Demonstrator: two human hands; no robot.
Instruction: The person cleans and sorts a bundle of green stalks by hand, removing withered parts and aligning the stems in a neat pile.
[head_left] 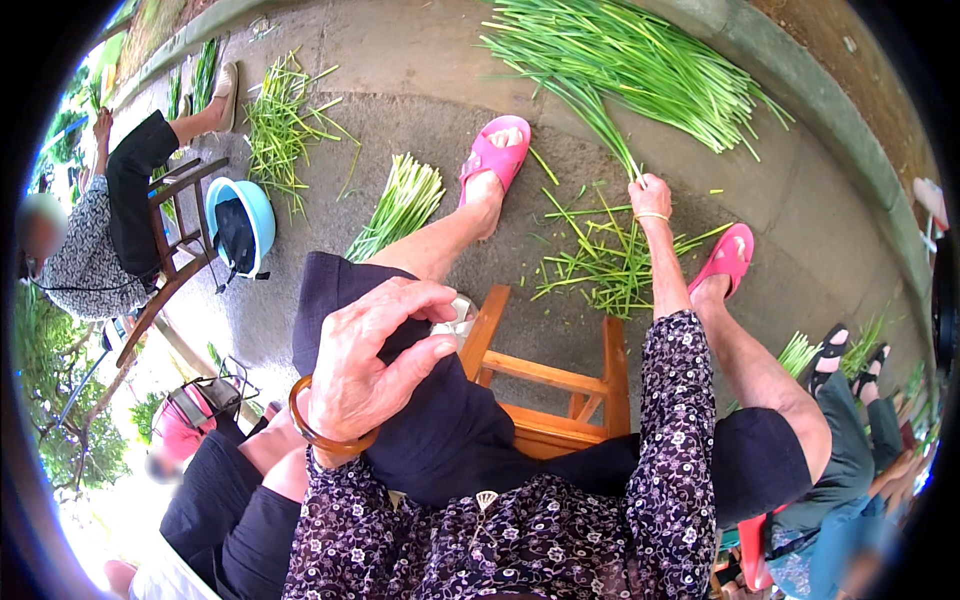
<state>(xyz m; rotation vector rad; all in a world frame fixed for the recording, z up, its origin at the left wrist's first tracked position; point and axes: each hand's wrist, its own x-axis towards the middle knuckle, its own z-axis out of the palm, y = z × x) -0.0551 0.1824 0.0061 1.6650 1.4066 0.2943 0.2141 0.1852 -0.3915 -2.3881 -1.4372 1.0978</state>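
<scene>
My right hand (652, 197) is closed around the ends of a few long green chives (610, 130). Their other ends run up into a big spread pile of chives (640, 65) on the pavement. Below that hand, a loose heap of trimmed green bits (610, 262) lies between my feet. My left hand (380, 355), with a brown bangle at the wrist, is raised over my left thigh; its fingers are curved, thumb apart, and nothing shows in it. A neat bunch of chives (400, 205) with pale ends lies beside my left leg.
I sit over a wooden stool (560, 375). A light blue basin (262, 225) holding a black bag stands left, near a wooden chair (185, 225) and a seated person. More trimmings (285, 130) lie beyond. Other people sit lower left and right. A kerb (800, 80) edges the pavement.
</scene>
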